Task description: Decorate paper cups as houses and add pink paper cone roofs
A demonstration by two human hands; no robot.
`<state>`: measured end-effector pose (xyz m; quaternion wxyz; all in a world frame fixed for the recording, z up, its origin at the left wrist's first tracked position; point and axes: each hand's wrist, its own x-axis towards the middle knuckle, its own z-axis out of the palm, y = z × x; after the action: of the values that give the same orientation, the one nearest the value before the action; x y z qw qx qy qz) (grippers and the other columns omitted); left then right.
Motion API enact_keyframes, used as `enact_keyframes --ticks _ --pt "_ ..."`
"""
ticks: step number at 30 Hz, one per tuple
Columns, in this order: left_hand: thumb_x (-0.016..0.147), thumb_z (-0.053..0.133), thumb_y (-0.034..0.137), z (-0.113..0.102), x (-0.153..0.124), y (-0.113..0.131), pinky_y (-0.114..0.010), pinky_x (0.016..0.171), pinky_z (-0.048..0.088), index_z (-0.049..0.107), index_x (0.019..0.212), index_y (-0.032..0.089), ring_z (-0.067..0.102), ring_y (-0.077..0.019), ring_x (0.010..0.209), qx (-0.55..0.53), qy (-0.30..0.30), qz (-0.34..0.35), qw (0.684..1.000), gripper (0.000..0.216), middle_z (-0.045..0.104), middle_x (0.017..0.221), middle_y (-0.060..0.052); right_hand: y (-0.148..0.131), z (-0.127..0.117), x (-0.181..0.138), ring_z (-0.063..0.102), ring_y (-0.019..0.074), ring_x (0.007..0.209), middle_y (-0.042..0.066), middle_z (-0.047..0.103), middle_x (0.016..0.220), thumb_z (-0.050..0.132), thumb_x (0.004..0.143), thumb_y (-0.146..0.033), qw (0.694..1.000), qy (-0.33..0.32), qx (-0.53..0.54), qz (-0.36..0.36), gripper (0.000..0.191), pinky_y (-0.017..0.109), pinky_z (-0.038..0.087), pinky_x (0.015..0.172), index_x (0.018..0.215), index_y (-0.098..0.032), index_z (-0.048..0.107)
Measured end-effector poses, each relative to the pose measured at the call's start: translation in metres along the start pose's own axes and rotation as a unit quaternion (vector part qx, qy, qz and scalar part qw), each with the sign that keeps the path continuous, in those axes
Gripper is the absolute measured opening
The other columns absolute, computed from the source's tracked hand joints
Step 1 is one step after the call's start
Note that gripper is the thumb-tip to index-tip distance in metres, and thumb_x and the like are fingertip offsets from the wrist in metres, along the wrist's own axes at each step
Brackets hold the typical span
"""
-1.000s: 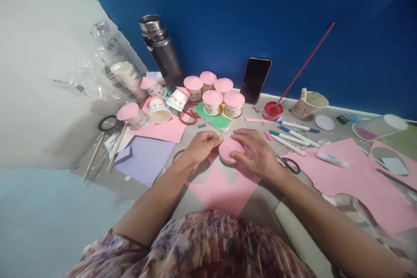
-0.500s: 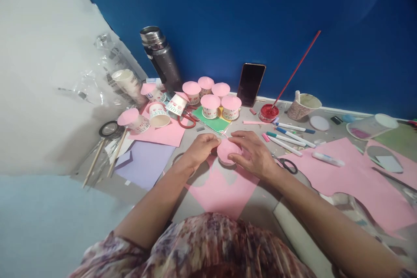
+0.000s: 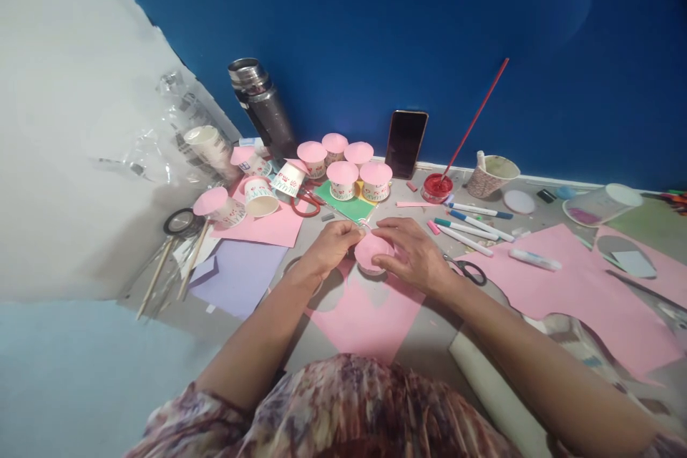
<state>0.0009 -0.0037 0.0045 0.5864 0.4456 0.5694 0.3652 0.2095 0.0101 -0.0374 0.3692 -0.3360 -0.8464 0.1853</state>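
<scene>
A small paper cup with a pink paper top [image 3: 370, 255] sits between my two hands over the table. My right hand [image 3: 416, 254] curves round its right side, the thumb low on the pink top and the fingers at the far edge. Pinched at the cup's upper left edge are the fingers of my left hand [image 3: 331, 249]; part of that grip is hidden. Beneath lies a pink paper sheet [image 3: 370, 318] with pieces cut out. Just beyond stand several finished-looking cups with pink cone tops [image 3: 342, 175], some on a green sheet [image 3: 343, 204].
Red-handled scissors [image 3: 305, 206], a thermos [image 3: 262, 107] and tipped cups [image 3: 261, 197] stand left. Behind are a phone [image 3: 406, 143] and a red pot [image 3: 438, 188] holding a tall stick. To the right lie markers [image 3: 464, 236], black-handled scissors [image 3: 472, 272] and pink paper [image 3: 580, 300].
The view has tilted slightly, so the background sits a little lower and further left. Both hands stay at the pink-topped cup with nearly the same hold.
</scene>
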Motion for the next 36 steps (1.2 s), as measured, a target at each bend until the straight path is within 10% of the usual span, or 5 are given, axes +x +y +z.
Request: enact_keyframes --ticks 36 --pt "0.074 0.075 0.047 0.0 0.0 -0.008 -0.027 0.057 0.032 0.048 0.063 0.021 0.04 -0.0112 0.058 0.007 0.002 0.006 1.0 0.039 0.045 0.063 0.004 0.015 -0.029 0.008 0.066 0.0337 0.125 0.013 0.071 0.135 0.08 0.091 -0.044 0.997 -0.063 0.039 -0.025 0.033 0.056 0.053 0.11 0.119 -0.027 0.079"
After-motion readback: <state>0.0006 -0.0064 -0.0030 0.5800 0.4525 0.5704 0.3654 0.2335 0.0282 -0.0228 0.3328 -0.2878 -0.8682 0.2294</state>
